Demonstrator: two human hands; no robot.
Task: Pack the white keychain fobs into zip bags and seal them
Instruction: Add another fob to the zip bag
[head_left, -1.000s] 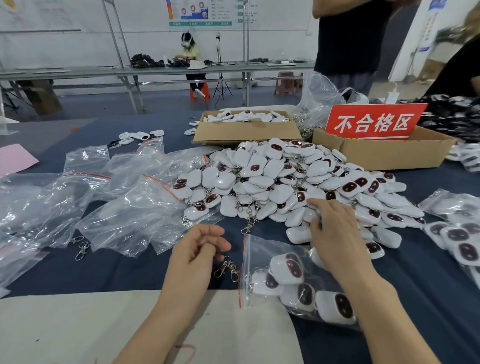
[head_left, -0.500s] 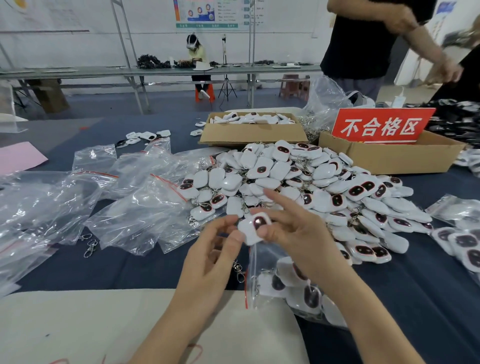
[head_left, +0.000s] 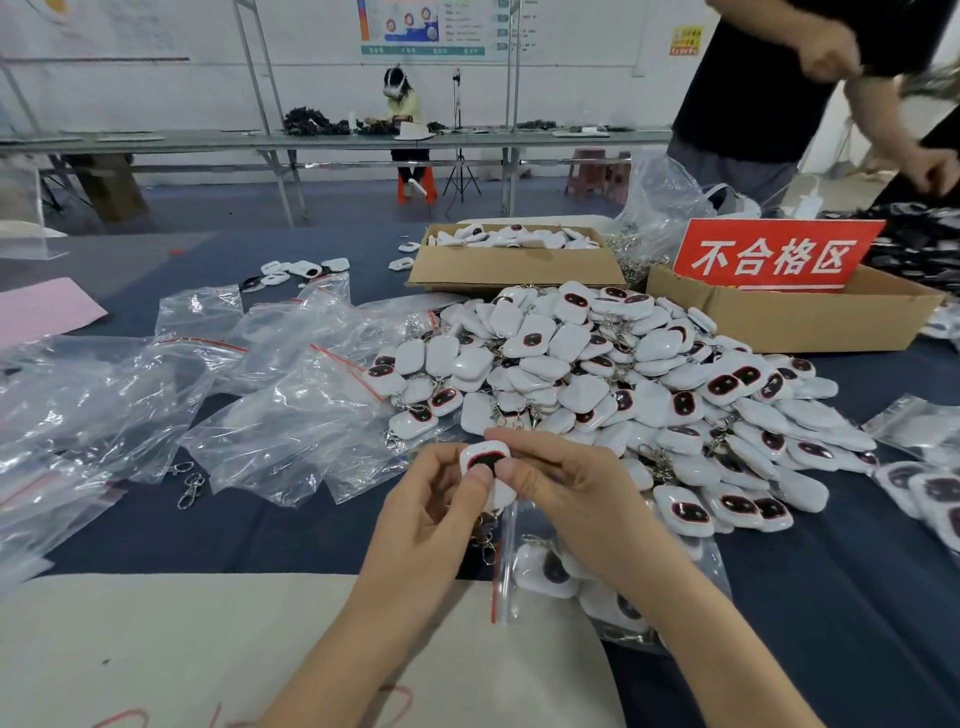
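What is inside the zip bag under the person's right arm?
Inside the zip bag are white fobs with dark faces; at least two show. The right forearm covers part of the bag, so the full count is hidden.

Fob pile (head_left: 623, 384) ahead, bags (head_left: 260, 405) left; bare cloth (head_left: 831, 597) rt.
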